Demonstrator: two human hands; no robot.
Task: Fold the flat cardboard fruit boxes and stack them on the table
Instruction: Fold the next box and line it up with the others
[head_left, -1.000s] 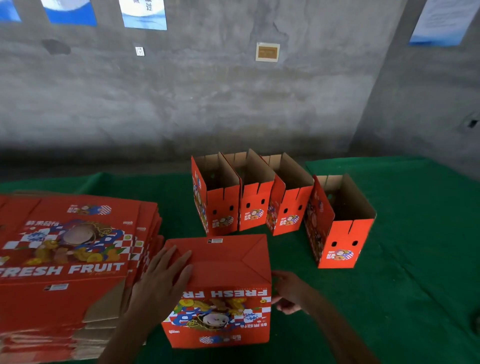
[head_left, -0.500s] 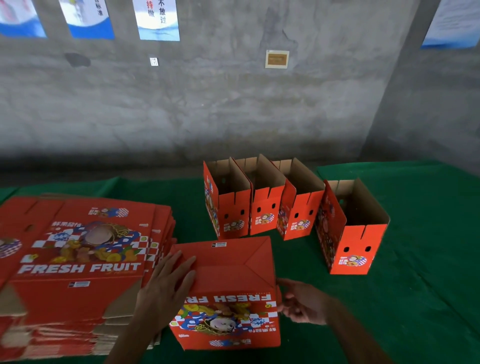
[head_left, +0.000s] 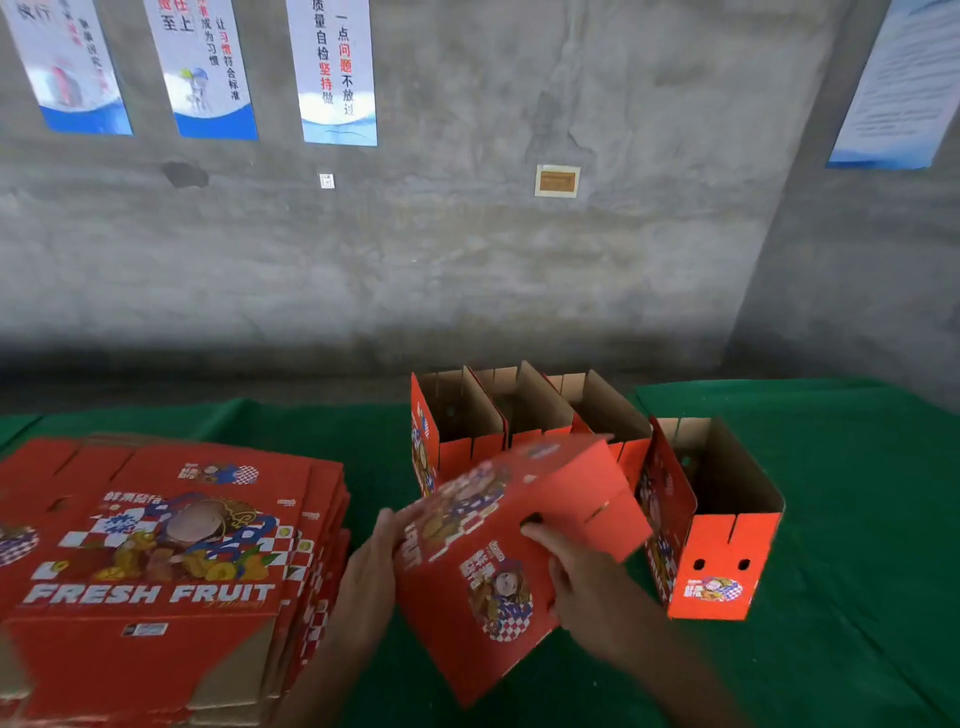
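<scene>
Near the front edge of the desk (head_left: 857, 467), between the flat stack and the standing row, a folded box (head_left: 498, 561) is being held tilted, clear of the green cloth or just touching it at its low corner; which, I cannot tell. The left hand (head_left: 371, 577) is lying flat against its left side, fingers fairly straight, pressing rather than clutching; the right hand (head_left: 582, 587) is gripping its near face, with a fingertip going into a hand hole.

Progress, as I judge it: four boxes are standing open-topped toward the back and right of the desk; three are packed side by side in a row (head_left: 519, 415), and the fourth box (head_left: 722, 525) is standing just to their right, nearer the front; the one in hand looks formed and is probably being turned upright to join them, making five.

Much is remaining; the stack (head_left: 156, 561) of flat boxes at the left edge is sitting many sheets deep, none of them folded yet, so the job is looking early rather than nearly done.
</scene>
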